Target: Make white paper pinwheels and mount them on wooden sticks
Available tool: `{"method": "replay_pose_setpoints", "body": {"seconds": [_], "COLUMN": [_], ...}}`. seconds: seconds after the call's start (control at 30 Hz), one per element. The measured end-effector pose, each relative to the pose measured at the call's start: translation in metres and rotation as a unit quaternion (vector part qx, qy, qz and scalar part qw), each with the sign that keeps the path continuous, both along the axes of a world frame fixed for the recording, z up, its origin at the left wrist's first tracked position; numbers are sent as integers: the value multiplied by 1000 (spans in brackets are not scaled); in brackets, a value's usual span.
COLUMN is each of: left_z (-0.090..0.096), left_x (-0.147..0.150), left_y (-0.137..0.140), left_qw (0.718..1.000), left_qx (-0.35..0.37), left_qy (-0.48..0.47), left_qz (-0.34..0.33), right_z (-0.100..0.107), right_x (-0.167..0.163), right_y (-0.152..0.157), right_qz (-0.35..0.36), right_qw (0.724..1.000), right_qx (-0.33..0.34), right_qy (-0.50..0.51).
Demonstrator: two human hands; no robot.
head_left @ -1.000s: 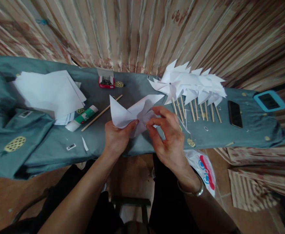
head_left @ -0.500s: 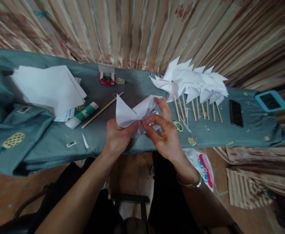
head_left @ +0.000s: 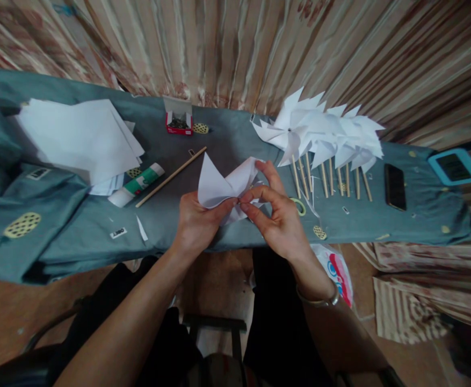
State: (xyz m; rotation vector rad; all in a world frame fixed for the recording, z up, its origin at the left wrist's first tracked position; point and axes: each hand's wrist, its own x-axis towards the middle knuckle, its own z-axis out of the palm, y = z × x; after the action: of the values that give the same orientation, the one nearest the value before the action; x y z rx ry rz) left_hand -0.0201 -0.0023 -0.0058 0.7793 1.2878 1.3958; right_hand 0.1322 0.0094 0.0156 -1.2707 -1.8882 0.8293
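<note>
A white paper pinwheel, its corners folded toward the middle, is held above the table's front edge. My left hand grips it from the left, the thumb pressed near the centre. At that centre the thumb and forefinger of my right hand are pinched together, while another finger rests on the paper's upper right edge. Whatever is between the pinching fingertips is too small to make out. A bare wooden stick lies on the cloth to the left of the pinwheel.
Several finished pinwheels on sticks lie overlapped at right, near green-handled scissors, a phone and a blue-framed device. Leftward are paper sheets, a glue stick and an open red box of small metal pieces.
Both hands and the pinwheel have shifted slightly right in view. My right fingertips stay pinched at the paper's centre. The camera view has tilted a little.
</note>
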Motion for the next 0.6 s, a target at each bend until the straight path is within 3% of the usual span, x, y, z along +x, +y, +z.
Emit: {"method": "replay_pose_setpoints", "body": {"seconds": [0.6], "left_z": [3], "left_x": [-1], "left_y": [-1], "left_qw": [999], "left_qx": [-3], "left_qy": [-39], "left_qz": [-17], "right_z": [-3], "right_x": [0], "right_y": [1], "right_qz": [0], "right_qw": [999], "right_qx": [-31], "right_qy": [32]}}
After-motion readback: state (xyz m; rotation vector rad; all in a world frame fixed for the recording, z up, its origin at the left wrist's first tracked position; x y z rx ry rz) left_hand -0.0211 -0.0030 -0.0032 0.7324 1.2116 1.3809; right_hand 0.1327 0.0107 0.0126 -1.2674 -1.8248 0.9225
